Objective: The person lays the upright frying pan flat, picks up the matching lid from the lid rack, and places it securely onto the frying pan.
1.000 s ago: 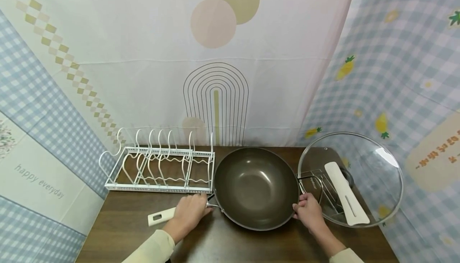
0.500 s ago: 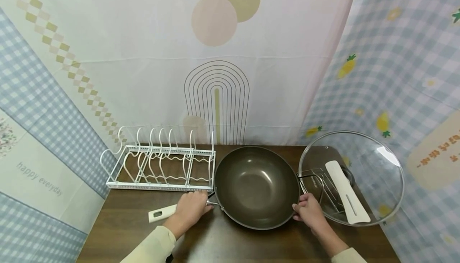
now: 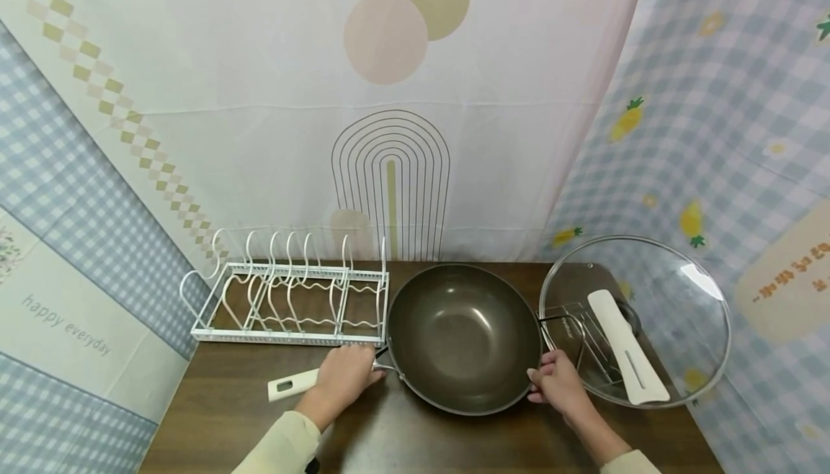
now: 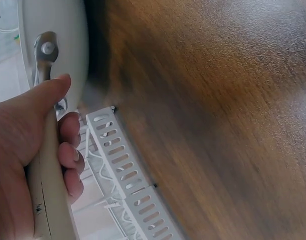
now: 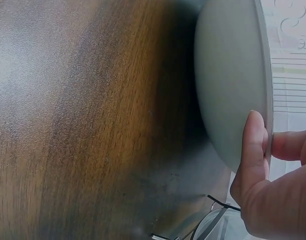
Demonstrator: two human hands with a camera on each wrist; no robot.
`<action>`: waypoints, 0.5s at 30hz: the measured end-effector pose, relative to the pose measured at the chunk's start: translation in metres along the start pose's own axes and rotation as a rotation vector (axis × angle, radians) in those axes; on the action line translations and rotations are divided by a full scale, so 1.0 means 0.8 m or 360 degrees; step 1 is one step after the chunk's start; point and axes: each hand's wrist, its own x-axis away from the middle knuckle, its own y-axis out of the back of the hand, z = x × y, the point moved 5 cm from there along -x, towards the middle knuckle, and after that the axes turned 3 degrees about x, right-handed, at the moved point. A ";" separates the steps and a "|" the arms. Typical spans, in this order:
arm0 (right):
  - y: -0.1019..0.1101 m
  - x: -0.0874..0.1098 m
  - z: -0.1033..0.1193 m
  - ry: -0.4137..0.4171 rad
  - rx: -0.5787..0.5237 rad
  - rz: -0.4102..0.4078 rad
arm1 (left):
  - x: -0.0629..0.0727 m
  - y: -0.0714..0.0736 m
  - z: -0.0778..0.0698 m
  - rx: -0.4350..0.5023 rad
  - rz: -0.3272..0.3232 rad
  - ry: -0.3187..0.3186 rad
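Note:
A dark-coated wok (image 3: 462, 341) with a pale outer wall (image 5: 230, 75) sits at the middle of the brown table, its inside facing up. My left hand (image 3: 346, 375) grips its cream handle (image 3: 293, 385) close to the metal joint; in the left wrist view the thumb lies along the handle (image 4: 50, 180) and the fingers curl round it. At the opposite side my right hand (image 3: 559, 382) pinches the wok's rim. In the right wrist view its thumb is on the inner side and its fingers are against the outer wall.
Behind the left hand stands a white wire rack (image 3: 292, 305) with upright loops. On the right a large glass lid (image 3: 687, 337) with a cream bar handle (image 3: 625, 348) leans tilted on a wire stand (image 3: 573, 323), close beside the right hand. Patterned cloth hangs behind and at both sides.

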 end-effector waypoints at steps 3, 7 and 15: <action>0.000 0.001 0.000 -0.0003 -0.0002 0.0000 | 0.000 -0.001 0.001 0.0011 0.0023 0.0000; 0.000 0.001 0.001 -0.0003 0.0005 0.0005 | 0.000 -0.003 0.003 0.0034 0.0075 0.0001; 0.004 -0.001 0.001 -0.0011 0.0071 0.0049 | -0.003 0.000 0.004 0.0058 0.0087 -0.0024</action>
